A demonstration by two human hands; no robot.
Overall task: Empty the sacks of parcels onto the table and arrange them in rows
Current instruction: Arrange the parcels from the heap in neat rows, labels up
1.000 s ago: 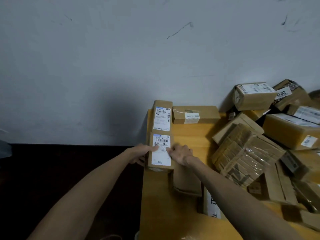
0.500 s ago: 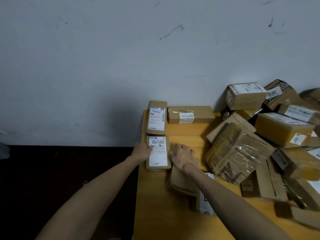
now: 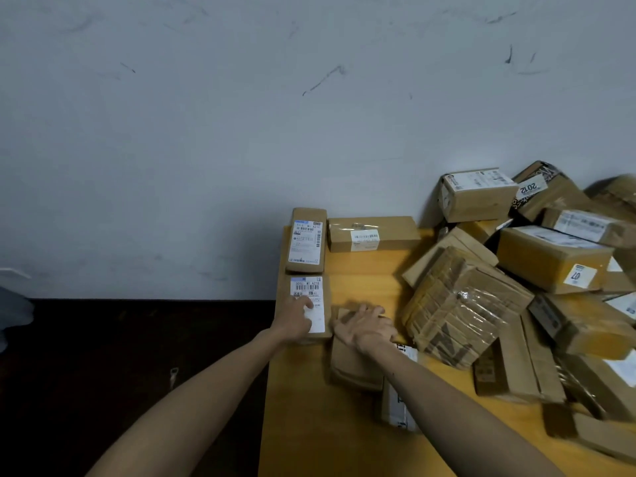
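Observation:
A small brown parcel with a white label (image 3: 316,287) lies along the left edge of the yellow table (image 3: 364,273), just in front of a similar labelled parcel (image 3: 306,244). My left hand (image 3: 296,320) rests on the near parcel's label, its fingers flat. My right hand (image 3: 366,327) lies with spread fingers on a flat brown parcel (image 3: 351,364) beside it. A long box (image 3: 373,234) lies against the wall at the back.
A jumbled heap of cardboard boxes (image 3: 550,256) fills the table's right side, with a taped bundle (image 3: 461,308) at its front. Another white-labelled parcel (image 3: 395,407) lies under my right forearm. Dark floor drops away left of the table; a grey wall stands behind.
The labelled parcel was set down on the table behind the first one. My left hand moved from its side onto its top; my right hand shifted onto the flat parcel.

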